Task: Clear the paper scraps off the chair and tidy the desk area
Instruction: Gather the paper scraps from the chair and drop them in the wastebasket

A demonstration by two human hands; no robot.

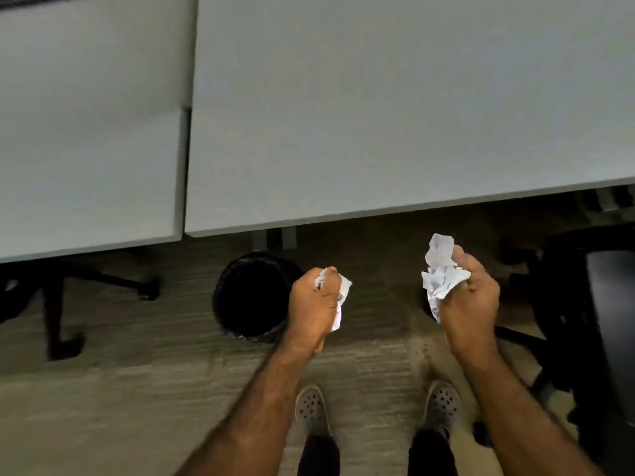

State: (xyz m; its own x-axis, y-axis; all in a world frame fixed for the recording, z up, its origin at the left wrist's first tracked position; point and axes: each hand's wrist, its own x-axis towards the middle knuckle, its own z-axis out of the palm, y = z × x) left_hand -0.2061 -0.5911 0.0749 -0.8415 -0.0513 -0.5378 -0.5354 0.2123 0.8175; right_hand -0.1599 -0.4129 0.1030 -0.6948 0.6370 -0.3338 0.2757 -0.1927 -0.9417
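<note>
- A crumpled paper wad [338, 297] sat in the left hand [312, 309], the fingers curled tight around it; white edges poked out past the knuckles and below the palm.
- A larger paper bundle [439, 273] was clutched in the right hand [470, 304], fingers closed on its lower part, a loose flap standing up above the thumb.
- Both hands were held over the carpet [137, 389], apart from each other, in front of the white desk [378, 115].
- A black bin [251, 297] stood on the floor just beside the left hand, under the desk edge.
- A dark office chair [604, 321] stood at the right, near the right hand.
- Two perforated shoes [311, 410] showed below the forearms.
</note>
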